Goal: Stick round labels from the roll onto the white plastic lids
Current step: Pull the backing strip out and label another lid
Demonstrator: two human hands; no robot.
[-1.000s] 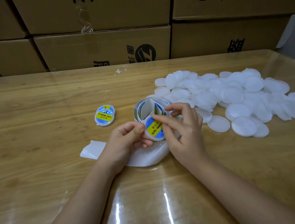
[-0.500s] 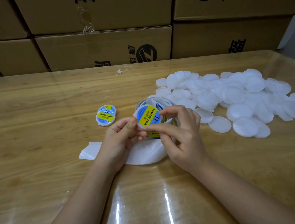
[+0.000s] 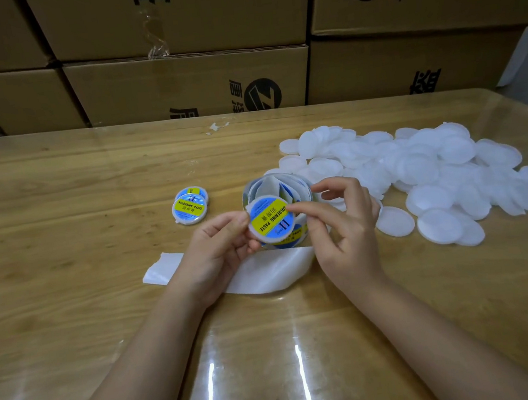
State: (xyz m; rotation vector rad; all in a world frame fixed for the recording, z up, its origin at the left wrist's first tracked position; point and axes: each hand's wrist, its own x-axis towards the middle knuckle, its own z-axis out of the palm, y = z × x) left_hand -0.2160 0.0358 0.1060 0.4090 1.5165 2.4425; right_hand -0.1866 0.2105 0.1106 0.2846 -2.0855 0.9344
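Above the middle of the worktop (image 3: 67,189), one white lid (image 3: 259,238) is held up between both hands, tilted towards the camera. One round label (image 3: 271,219), blue with a yellow band, covers its face. The left hand (image 3: 219,254) grips the lid's left edge, thumb on the rim and fingers curled behind. The right hand (image 3: 342,233) pinches the lid's right edge between thumb and forefinger, its other three fingers loosely bent and holding nothing.

Just behind the lid stands one label roll (image 3: 276,188), upright on the worktop, with more blue and yellow labels showing on its loosened turns. One strip of white backing paper (image 3: 264,273) trails from the roll, passes under the left wrist and ends to the left of it.

Left of the roll lie two labelled lids (image 3: 190,210), one overlapping the other, both face up. To the right spreads one heap of unlabelled white lids (image 3: 424,175), too many and too overlapped to count; several lie singly at its near edge, close to the right hand.

One small white scrap (image 3: 216,127) sits near the far edge of the worktop. Beyond it, six cardboard boxes (image 3: 190,83) are stacked in two rows of three, each printed in black.
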